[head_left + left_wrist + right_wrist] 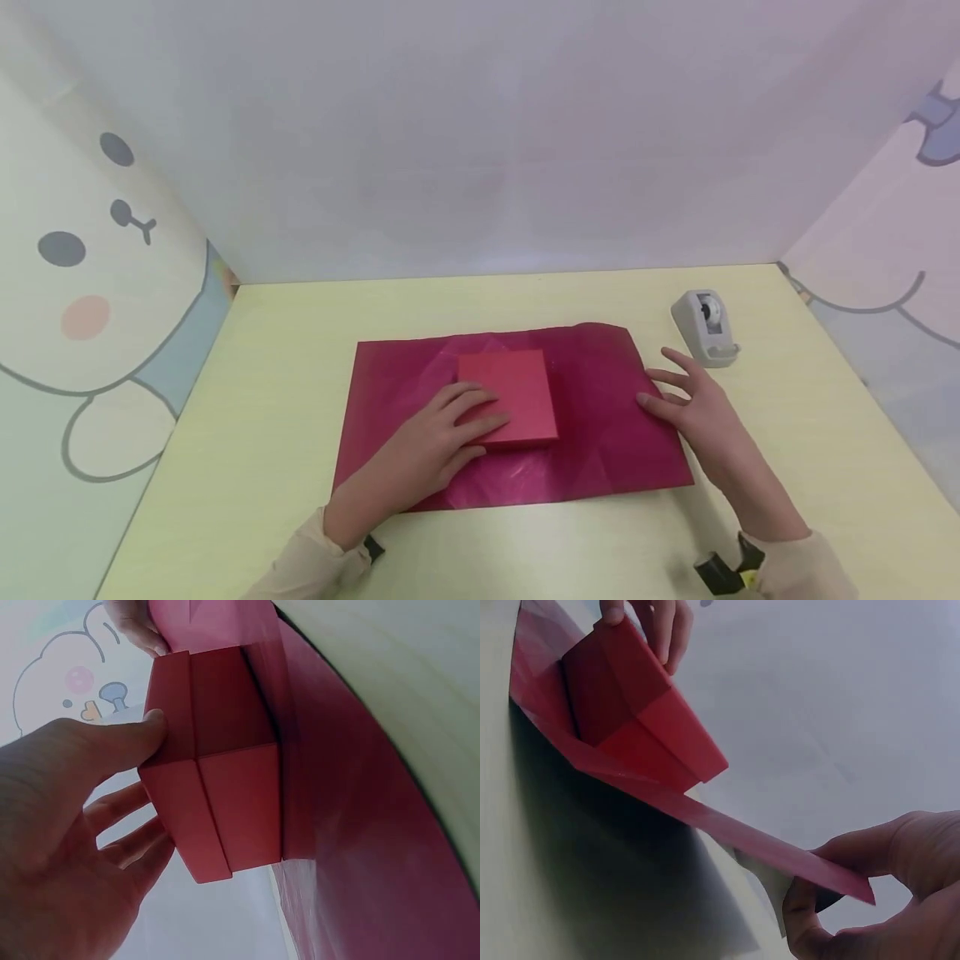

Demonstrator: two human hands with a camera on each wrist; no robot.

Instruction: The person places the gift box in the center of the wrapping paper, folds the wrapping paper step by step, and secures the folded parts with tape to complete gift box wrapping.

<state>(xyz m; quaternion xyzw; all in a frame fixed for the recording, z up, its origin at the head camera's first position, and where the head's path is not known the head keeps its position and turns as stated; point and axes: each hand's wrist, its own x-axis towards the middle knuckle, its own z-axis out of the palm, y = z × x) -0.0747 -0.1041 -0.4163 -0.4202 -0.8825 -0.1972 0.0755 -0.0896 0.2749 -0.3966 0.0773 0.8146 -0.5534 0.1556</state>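
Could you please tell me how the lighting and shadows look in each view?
Head view: bright and fairly even, with pale sheen on the magenta sheet below the red box; left wrist view: dimmer, the box's visible sides in shade; right wrist view: a broad dark shadow on the table beneath the sheet's raised edge.

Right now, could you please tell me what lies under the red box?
Under the red box lies the pink paper, with the table beneath that. The patch directly under the box is covered, so I cannot see it.
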